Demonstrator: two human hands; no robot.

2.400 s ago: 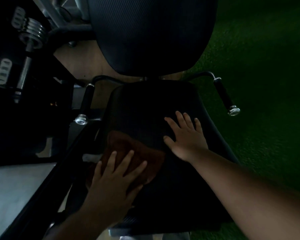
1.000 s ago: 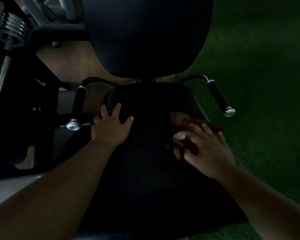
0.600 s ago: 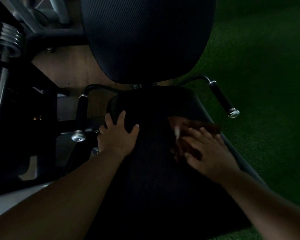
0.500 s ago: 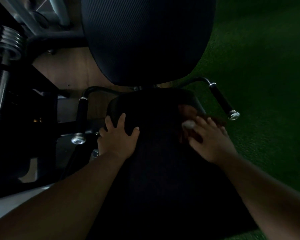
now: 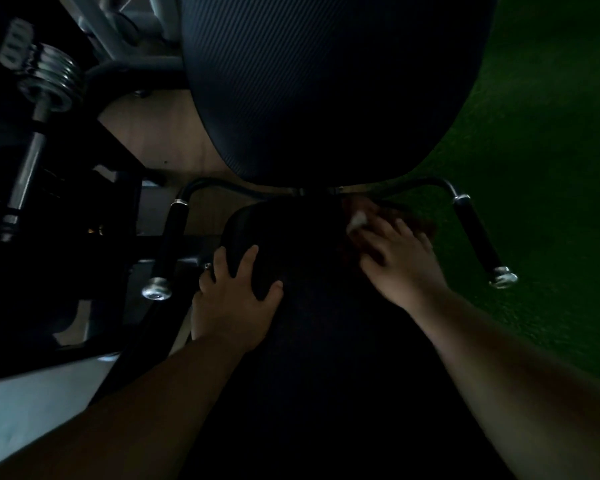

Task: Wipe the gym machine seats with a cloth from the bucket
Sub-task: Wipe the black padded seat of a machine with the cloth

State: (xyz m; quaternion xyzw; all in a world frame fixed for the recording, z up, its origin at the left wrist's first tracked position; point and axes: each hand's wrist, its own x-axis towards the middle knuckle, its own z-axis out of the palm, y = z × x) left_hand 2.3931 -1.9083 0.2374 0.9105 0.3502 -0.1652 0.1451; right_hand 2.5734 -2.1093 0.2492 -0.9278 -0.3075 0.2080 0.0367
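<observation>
Head view, dim light: a dark reddish-brown cloth (image 5: pixel 388 216) lies bunched on the far right corner of the black padded machine seat (image 5: pixel 309 323), just below the lower edge of the large black ribbed backrest pad (image 5: pixel 326 81). A small pale patch on the cloth shows beside the index finger; what it is cannot be told. No bucket or other container appears in this view.

Pressed down on top of the cloth is the right hand (image 5: pixel 400 261), fingers spread and nearly flat, palm toward the seat, not curled around the fabric. The cloth pokes out past its fingertips on the far side. The left hand (image 5: pixel 234 296) is well apart from the cloth, on the seat's left edge, open and splayed, with the fingers draped over the rounded corner and the thumb on the top surface; it holds nothing else.

Left of the seat a black foam grip with a chrome end cap (image 5: pixel 163 261) juts toward the camera; a matching grip (image 5: pixel 478 240) stands right of the seat, over green turf flooring (image 5: pixel 551 168). Farther left of the seat, chrome weight plates on a bar (image 5: pixel 49 77) are visible.
</observation>
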